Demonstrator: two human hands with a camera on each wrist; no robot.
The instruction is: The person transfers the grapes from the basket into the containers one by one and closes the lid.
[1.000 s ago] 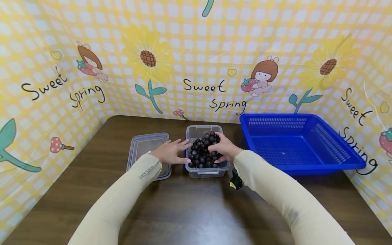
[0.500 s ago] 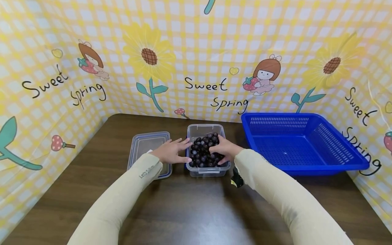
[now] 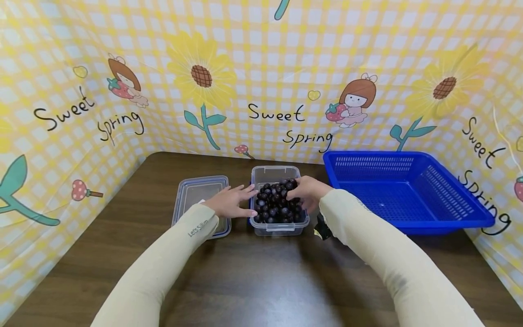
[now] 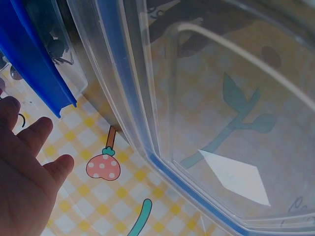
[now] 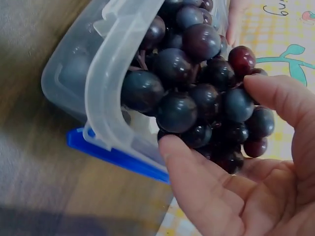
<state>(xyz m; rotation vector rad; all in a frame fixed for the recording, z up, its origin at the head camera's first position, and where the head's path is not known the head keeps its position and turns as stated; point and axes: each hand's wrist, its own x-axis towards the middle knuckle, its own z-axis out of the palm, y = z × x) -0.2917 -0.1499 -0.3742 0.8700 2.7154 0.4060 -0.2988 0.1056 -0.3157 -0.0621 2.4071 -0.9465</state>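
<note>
A clear plastic container [image 3: 278, 225] holds a bunch of dark grapes [image 3: 275, 204]. My right hand [image 3: 305, 193] reaches in from the right, thumb and fingers curled round the bunch. In the right wrist view the grapes [image 5: 197, 54] bulge over the container's rim [image 5: 106, 93] inside my right hand [image 5: 211, 115]. My left hand [image 3: 230, 202] lies with straight fingers against the container's left side. In the left wrist view my left hand [image 4: 24, 167] is beside a blue clip [image 4: 34, 64] and holds nothing.
The container's clear lid [image 3: 200, 202] lies flat just to its left, and fills the left wrist view as the lid [image 4: 221, 123]. A large blue basket [image 3: 408, 190] stands to the right. A printed yellow backdrop [image 3: 261, 81] walls in the brown table [image 3: 261, 281] on three sides.
My right hand has shifted a little toward the container's far right corner, still on the grapes. The left hand has stayed where it was.
</note>
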